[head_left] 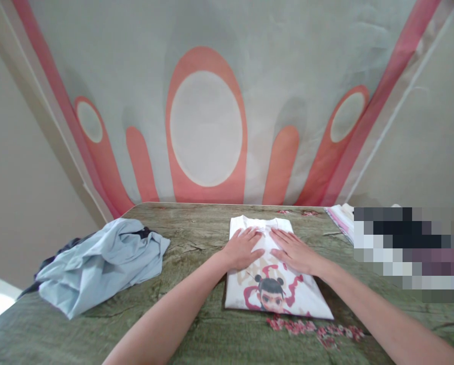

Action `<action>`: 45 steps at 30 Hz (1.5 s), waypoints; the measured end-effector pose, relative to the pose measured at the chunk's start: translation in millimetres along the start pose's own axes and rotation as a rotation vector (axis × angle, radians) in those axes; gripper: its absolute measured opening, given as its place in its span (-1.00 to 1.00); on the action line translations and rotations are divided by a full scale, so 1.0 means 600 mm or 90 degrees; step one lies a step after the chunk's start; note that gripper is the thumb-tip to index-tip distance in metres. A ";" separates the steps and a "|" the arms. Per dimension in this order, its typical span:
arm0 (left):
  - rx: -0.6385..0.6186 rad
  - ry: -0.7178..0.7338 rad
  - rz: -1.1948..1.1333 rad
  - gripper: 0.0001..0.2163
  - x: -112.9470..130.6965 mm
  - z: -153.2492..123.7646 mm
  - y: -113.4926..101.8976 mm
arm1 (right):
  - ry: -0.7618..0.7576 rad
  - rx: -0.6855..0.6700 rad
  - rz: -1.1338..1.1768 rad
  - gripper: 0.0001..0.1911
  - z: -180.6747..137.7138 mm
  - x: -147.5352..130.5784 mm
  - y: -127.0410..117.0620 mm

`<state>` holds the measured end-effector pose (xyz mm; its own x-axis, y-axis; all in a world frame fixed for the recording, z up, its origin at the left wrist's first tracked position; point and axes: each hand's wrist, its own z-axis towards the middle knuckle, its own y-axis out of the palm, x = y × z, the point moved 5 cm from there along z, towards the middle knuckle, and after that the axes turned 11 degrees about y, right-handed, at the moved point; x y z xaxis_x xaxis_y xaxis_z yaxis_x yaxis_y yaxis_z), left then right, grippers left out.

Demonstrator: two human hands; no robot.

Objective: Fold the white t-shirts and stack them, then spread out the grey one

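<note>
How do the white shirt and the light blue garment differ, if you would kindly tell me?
The white shirt is folded flat into a neat block; the light blue garment is a crumpled heap.
The white shirt bears a colourful cartoon print; the light blue garment looks plain.
The left hand and right hand rest on the white shirt; neither touches the light blue garment.
Both lie on the table.

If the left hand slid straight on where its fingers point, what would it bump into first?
Probably the right hand, just ahead on the folded white shirt, though the left hand might narrowly slip past its far side.
</note>
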<state>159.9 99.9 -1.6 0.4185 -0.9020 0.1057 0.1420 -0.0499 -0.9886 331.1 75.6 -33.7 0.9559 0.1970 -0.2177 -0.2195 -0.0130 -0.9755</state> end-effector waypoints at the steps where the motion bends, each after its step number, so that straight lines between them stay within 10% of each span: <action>1: 0.004 0.000 -0.002 -0.50 -0.001 -0.001 -0.001 | 0.002 -0.002 0.002 -0.31 0.000 0.000 -0.001; 13: 0.183 -0.043 -0.088 -0.60 -0.030 -0.006 -0.011 | -0.061 0.132 0.179 -0.45 0.038 -0.013 -0.058; 21: 0.119 -0.065 -0.062 -0.58 -0.042 -0.007 0.011 | -0.135 0.007 0.101 -0.47 0.031 -0.049 -0.023; 31: 0.125 -0.048 -0.022 -0.61 -0.030 0.041 0.002 | -0.094 0.123 0.088 -0.51 0.080 -0.025 -0.047; 45: 0.160 -0.027 -0.123 -0.58 -0.093 0.083 0.023 | -0.013 0.055 -0.018 -0.39 0.140 0.035 0.003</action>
<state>183.1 171.1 -15.8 0.3989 -0.8668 0.2991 0.4376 -0.1067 -0.8928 334.6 162.2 -37.7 0.9581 0.2160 -0.1883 -0.2090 0.0771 -0.9749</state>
